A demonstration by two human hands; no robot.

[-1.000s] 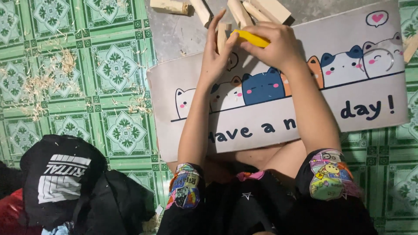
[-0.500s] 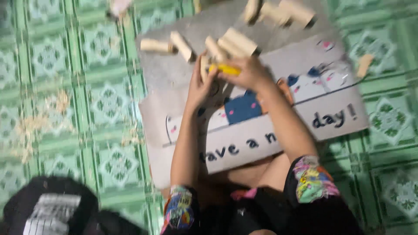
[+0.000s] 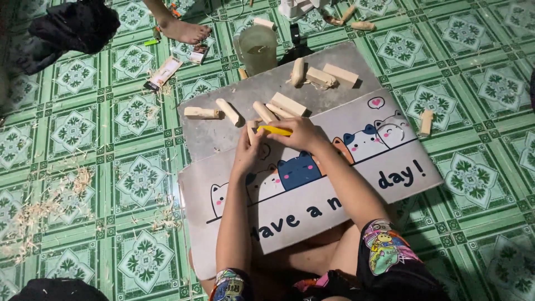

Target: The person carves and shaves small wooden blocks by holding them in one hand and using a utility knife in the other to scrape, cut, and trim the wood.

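My right hand (image 3: 298, 134) gripped a yellow knife (image 3: 274, 130), left fingers (image 3: 252, 146) held a small wood piece (image 3: 251, 129); other blocks (image 3: 287, 104) lay at twelve o'clock.

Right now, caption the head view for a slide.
Both hands, left hand and right hand, hold a yellow tool over a cartoon-cat mat.

Soft, even light; sharp, slight edge distortion.

a: where do the hands sit?
b: left hand (image 3: 249, 151) and right hand (image 3: 299, 134) meet on the mat (image 3: 356, 184), wooden pegs (image 3: 262, 110) just beyond.
a: further off?
b: a cup (image 3: 257, 49), and a bare foot (image 3: 184, 30) to its left.
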